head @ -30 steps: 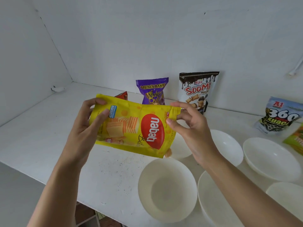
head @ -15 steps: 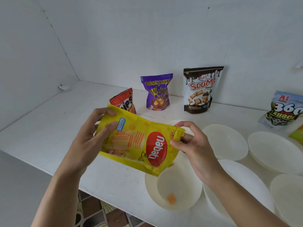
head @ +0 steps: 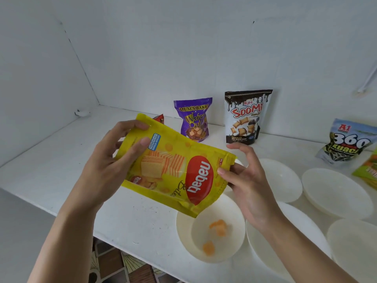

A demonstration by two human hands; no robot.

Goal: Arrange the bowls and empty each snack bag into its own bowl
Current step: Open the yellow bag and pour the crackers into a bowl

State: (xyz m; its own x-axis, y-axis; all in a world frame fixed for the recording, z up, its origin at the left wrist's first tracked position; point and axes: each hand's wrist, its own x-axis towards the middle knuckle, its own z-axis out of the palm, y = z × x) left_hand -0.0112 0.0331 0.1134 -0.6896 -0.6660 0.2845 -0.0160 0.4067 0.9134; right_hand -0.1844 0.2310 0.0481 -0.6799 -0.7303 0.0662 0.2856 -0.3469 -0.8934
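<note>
1. A person stands at a white counter [head: 51,160], holding a yellow bag [head: 173,166] in both hands above a white bowl [head: 181,231].
2. The left hand [head: 106,170] grips the bag's raised end, fingers curled behind it and thumb across the front.
3. The right hand [head: 248,184] pinches the lower end between thumb and fingers; the remaining fingers are loosely spread.
4. The bag tilts down to the right, its lower corner just over the bowl.
5. A few orange wafers [head: 218,227] lie in the bowl, blurred; most of the contents seem to remain in the bag.
6. Four more bowls [head: 334,190] sit to the right, apparently with nothing in them.
7. Against the wall stand a purple bag [head: 192,119], a black-and-white bag [head: 245,117] and a red bag [head: 160,118], mostly hidden; a grey bag [head: 346,141] and a green bag [head: 367,172] are at far right.
8. Judged progress: bowls laid out, first bag barely begun, five bags left to empty.
</note>
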